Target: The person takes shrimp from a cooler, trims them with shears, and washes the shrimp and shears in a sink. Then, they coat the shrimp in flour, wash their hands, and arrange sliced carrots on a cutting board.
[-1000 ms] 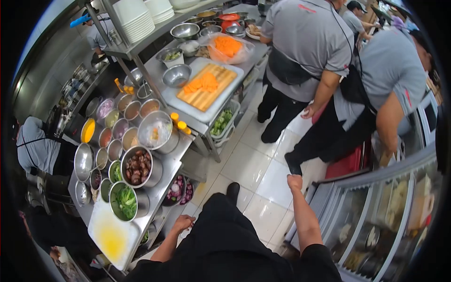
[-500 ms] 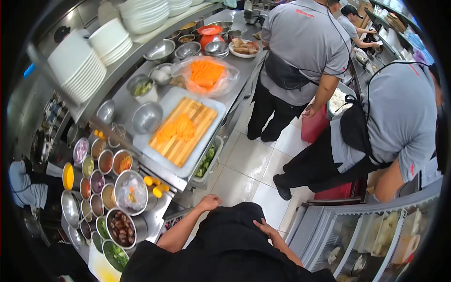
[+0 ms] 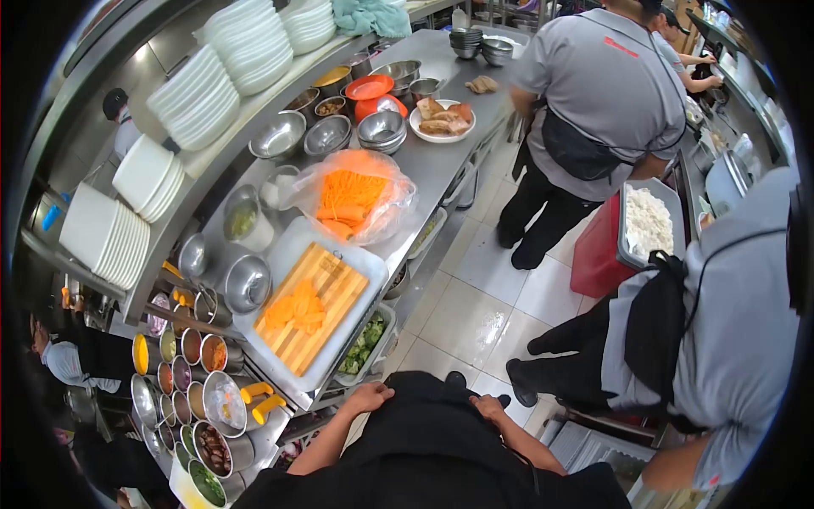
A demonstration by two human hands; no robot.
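Observation:
My left hand (image 3: pixel 370 397) rests at the left edge of the black apron (image 3: pixel 420 420), its fingers curled against the cloth. At the apron's right edge is my right hand (image 3: pixel 488 409), fingers also bent against the fabric; whether either pinches cloth is too small to tell. Nearest on the counter, a bamboo board (image 3: pixel 311 310) bears sliced orange vegetable (image 3: pixel 295 307) and lies on a white board (image 3: pixel 246 324). Beyond it, a clear plastic bag (image 3: pixel 394 199) holds shredded orange vegetable (image 3: pixel 352 191).
Two co-workers (image 3: pixel 606 93) (image 3: pixel 729 331) stand ahead and at right. A red bin (image 3: pixel 598 253) of white rice is between them. Steel bowls (image 3: pixel 248 284) and filled containers (image 3: pixel 229 450) line the left. Stacked white dishes (image 3: pixel 106 233) sit on the shelf.
The view has shifted, showing more of the far counter and less of the fridge at right. My right hand has drawn in to the apron's edge; its fingers are now bent.

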